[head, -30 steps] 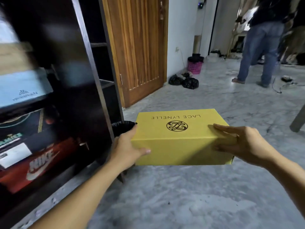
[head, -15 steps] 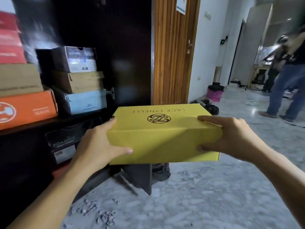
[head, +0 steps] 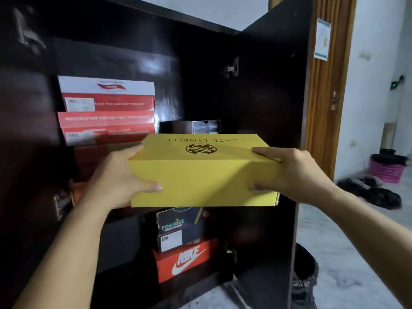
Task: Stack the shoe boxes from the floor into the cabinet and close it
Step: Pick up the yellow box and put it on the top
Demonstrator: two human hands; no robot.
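1. The yellow shoe box (head: 204, 172) is held level in the air before the open cabinet (head: 263, 108), its long axis running left to right and its lid up.
2. The left hand (head: 118, 177) grips its left end, thumb on the near side.
3. The right hand (head: 292, 172) grips its right end likewise.
4. Below sits a Nike box (head: 185, 259); red boxes (head: 107, 112) are stacked upper left.

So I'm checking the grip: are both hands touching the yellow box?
Touching. The head view shows the left hand and right hand gripping opposite ends of the yellow box, each with its thumb across the front face.
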